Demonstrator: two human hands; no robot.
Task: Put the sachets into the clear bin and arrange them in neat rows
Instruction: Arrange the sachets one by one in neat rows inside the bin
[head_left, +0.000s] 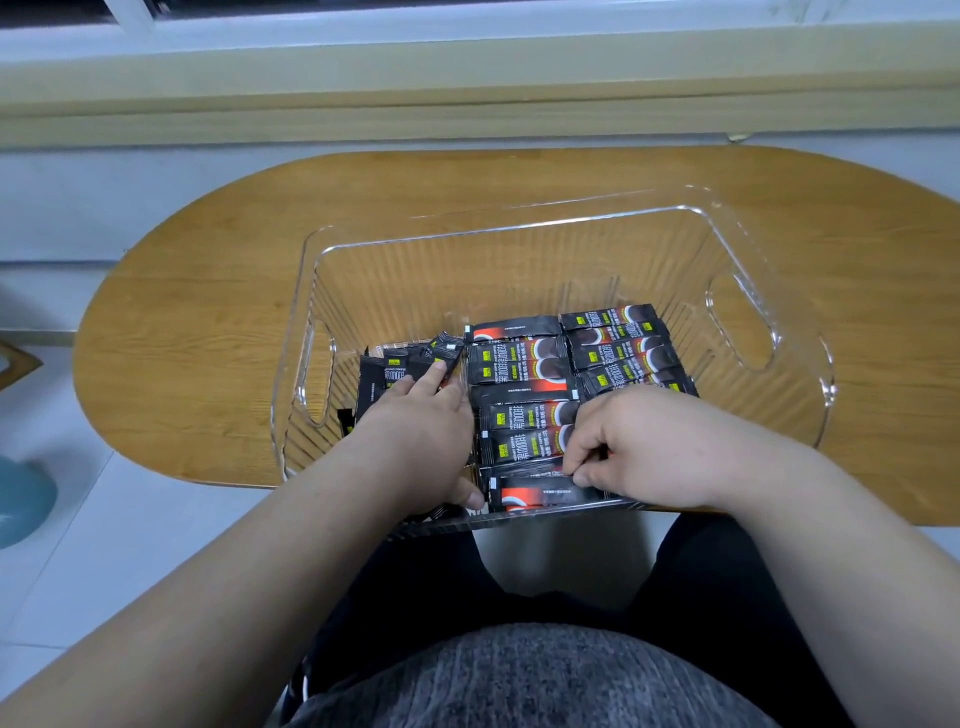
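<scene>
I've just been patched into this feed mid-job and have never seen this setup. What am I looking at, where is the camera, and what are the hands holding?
There is no machine here: a person is working with two bare hands. The single picture comes from a camera worn on their head, looking forward and down. A clear ribbed plastic bin with cut-out handles stands on an oval wooden table. Inside it lie black coffee sachets. They form fairly tidy rows in the middle and on the right, and a loose pile on the left. The left hand rests on that pile with its index finger straight. The right hand pinches the end of the nearest sachet in the middle row, apparently to line it up.
</scene>
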